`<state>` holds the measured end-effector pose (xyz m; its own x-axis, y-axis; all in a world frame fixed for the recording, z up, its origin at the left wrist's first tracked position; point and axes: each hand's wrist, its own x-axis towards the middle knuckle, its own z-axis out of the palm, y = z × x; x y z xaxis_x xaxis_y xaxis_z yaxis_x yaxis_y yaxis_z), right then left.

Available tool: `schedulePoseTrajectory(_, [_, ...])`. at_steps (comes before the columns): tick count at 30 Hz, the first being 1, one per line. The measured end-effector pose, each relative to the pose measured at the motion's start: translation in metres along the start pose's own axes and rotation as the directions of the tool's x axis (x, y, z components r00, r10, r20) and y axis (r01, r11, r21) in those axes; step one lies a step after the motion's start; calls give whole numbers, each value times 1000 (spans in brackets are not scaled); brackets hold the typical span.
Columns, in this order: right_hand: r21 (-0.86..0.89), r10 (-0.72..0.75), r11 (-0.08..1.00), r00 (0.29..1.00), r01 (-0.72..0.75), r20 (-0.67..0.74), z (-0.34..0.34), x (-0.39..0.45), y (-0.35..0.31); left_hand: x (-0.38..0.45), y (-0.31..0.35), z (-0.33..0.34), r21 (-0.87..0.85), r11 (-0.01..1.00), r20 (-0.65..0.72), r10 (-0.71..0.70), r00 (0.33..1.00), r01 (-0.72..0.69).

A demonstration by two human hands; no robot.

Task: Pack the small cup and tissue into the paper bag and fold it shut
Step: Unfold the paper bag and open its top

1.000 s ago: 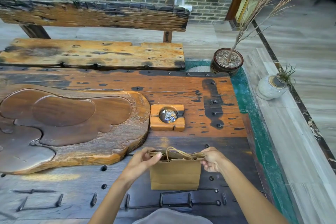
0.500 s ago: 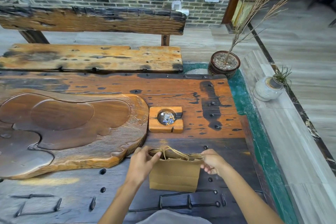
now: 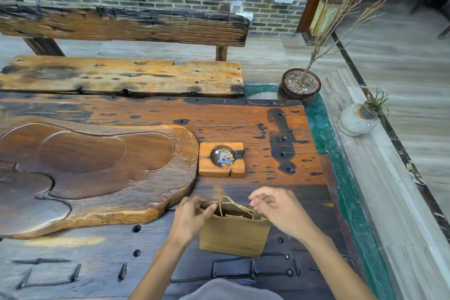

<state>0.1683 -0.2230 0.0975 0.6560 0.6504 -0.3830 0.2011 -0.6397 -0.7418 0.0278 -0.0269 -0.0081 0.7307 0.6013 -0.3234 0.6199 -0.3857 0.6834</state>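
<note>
While left hand [image 3: 192,217] is pinching paper bag [image 3: 233,234] rim, we are bringing right hand [image 3: 277,209], fingers spread, over mouth; advise pressing both handles [image 3: 233,204] flat before creasing.

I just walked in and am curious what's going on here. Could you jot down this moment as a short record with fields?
setting: dark weathered wooden table
main item: small brown paper bag, upright, top open
left hand: pinching the bag's top left edge
right hand: fingers spread over the top right edge, grip unclear
handles: twisted paper loops standing up
behind bag: square wooden ashtray
cup and tissue: not visible
</note>
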Motion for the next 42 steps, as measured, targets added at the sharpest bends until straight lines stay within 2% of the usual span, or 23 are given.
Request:
schedulePoseTrajectory(3, [-98,40,995,997,-34,63,10,5,2,0,-2,1,19,1000,-3,4,1000,-4])
schedulePoseTrajectory(8, [-95,92,991,993,-99,-78,11,4,9,-3,-2,4,5,1000,-23,9,1000,-9])
schedulePoseTrajectory(13, [-118,83,989,996,-86,-31,12,-1,16,-5,-1,7,-24,1000,-43,-15,999,14])
schedulePoseTrajectory(18, [-75,54,995,994,-61,-92,17,-8,15,-8,0,9,-17,999,-42,-28,999,27])
schedulePoseTrajectory(22, [-45,55,998,998,-53,42,22,-9,10,-9,2,10,-11,999,-45,-34,998,33])
schedulePoseTrajectory(26, [-31,95,995,995,-96,-32,35,-5,9,-9,1,9,-23,999,-37,-48,998,47])
schedulePoseTrajectory(28, [-8,97,995,995,-97,9,41,-5,8,-10,0,10,-19,999,-24,-51,998,51])
schedulePoseTrajectory(31, [-84,46,996,975,-29,217,48,-5,6,-11,-1,10,-43,998,-11,-57,998,56])
schedulePoseTrajectory(33, [-110,63,993,946,-29,319,54,-3,6,-12,-1,11,-46,997,-4,-55,998,55])
schedulePoseTrajectory(39, [-338,221,935,921,-107,321,70,16,13,-16,4,11,-54,996,22,-75,997,76])
schedulePoseTrajectory(42, [-417,203,906,938,-71,282,76,22,11,-18,4,14,-65,996,1,-64,998,64])
